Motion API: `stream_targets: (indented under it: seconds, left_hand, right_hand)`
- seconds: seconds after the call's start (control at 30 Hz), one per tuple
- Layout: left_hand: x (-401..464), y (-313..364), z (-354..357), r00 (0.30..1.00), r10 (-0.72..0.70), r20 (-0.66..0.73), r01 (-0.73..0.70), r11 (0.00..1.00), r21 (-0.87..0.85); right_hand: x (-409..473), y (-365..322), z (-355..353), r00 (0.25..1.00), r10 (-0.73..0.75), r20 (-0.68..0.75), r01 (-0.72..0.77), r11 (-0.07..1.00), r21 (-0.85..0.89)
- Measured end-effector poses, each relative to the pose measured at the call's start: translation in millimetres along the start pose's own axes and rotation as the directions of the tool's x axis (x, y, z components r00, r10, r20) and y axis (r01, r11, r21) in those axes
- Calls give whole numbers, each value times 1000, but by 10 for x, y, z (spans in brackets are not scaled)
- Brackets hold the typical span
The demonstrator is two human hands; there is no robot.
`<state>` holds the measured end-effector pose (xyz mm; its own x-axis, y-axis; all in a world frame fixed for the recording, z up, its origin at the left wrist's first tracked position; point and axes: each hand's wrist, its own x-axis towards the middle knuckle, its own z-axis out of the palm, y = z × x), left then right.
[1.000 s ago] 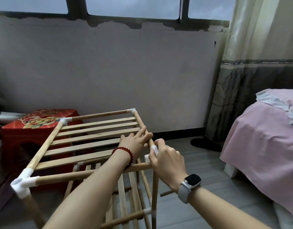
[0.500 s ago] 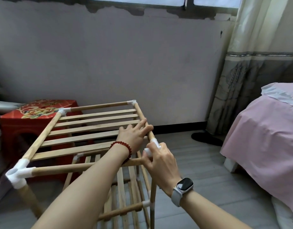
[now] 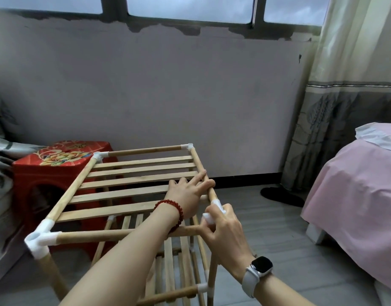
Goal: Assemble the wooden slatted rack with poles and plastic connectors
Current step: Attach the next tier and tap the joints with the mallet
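The wooden slatted rack (image 3: 132, 182) stands on the floor in front of me, its top shelf of slats framed by round poles with white plastic connectors at the corners. My left hand (image 3: 189, 196) lies on the top shelf near the right side pole (image 3: 200, 167), fingers stretched onto that pole. My right hand (image 3: 224, 228) grips the near right corner connector (image 3: 216, 208), which is mostly hidden by the fingers. The near left connector (image 3: 41, 240) and the far connectors (image 3: 188, 147) are seated on their poles. A lower slatted shelf (image 3: 179, 257) shows beneath.
A red patterned stool (image 3: 46, 171) stands behind the rack on the left. A bed with a pink cover (image 3: 353, 195) is on the right, a curtain (image 3: 344, 107) behind it. A dark slipper (image 3: 282, 196) lies on the grey floor by the wall.
My view tilted up and down slightly. Both hands stay at the near right corner; the right hand shifted its grip a little on the connector.
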<state>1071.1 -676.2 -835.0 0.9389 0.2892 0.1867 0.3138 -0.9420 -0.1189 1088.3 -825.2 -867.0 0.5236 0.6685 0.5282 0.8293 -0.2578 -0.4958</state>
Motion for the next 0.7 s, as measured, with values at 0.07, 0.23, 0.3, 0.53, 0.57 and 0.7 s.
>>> stream_targets:
  seconds: [0.07, 0.23, 0.3, 0.53, 0.57, 0.7]
  left_hand:
    - [5, -72, -73, 997, 12, 76, -9, 999, -38]
    - [68, -221, -388, 955, 31, 296, -3, 996, -95]
    - [119, -195, -505, 945, 38, 323, 23, 983, -185]
    - [338, -115, -255, 998, 26, 65, -14, 982, -189]
    - [413, -101, -207, 998, 32, 46, -26, 992, -127]
    - [602, -97, -153, 989, 142, 33, -144, 989, 40]
  right_hand:
    - [60, 37, -39, 999, 13, 47, -16, 997, 71]
    - [314, 203, -260, 948, 86, 305, -201, 908, 367]
    - [370, 237, -276, 915, 157, 371, -328, 826, 459]
    - [534, 201, -140, 795, 366, 483, -587, 663, 464]
    - [557, 184, -126, 802, 402, 441, -581, 697, 420]
    - [608, 205, -72, 826, 469, 314, -562, 730, 389]
